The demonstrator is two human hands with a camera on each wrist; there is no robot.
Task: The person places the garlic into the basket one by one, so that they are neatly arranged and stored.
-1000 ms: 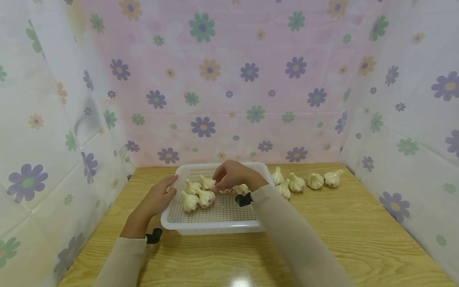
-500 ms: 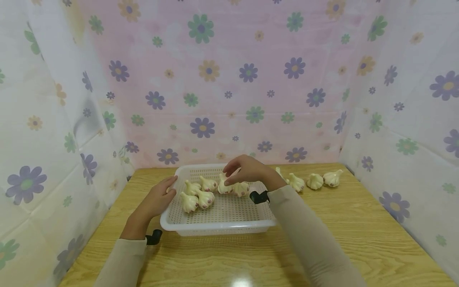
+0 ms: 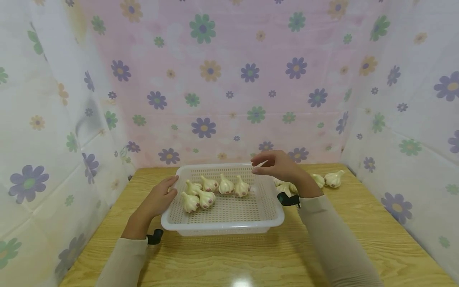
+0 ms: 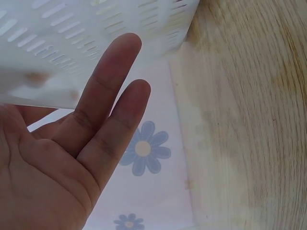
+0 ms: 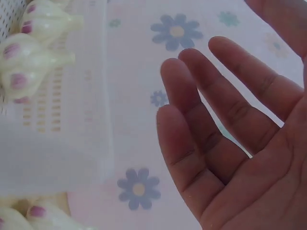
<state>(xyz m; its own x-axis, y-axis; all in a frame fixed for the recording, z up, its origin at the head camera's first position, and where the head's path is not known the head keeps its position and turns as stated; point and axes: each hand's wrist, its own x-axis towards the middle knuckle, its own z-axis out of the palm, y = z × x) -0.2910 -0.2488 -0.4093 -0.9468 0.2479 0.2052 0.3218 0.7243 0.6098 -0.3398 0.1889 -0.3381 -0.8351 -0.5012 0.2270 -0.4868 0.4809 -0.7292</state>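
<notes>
Several pale garlic bulbs [image 3: 225, 185] with purple marks stand and lie in a white slotted plastic basket [image 3: 222, 225], mostly toward its left and back. At the basket's left side my left hand [image 3: 157, 200] rests against the rim. Its two nearest fingers [image 4: 108, 79] stretch out along the outer wall in the left wrist view. My right hand [image 3: 281, 165] hovers above the back right corner of the basket, fingers loosely bent and spread, nothing between them. The right wrist view shows its bare palm and fingertips, with garlic in the basket to the left.
More garlic bulbs [image 3: 334, 179] lie on the wooden table [image 3: 215, 259] to the basket's right, partly covered by my right hand and wrist. Flower-patterned cloth [image 3: 229, 111] encloses the table at the back and both sides.
My right hand has lifted from the bulbs in the basket and moved right, over the right rim. Two bulbs it partly hid now show fully. My left hand has stayed put.
</notes>
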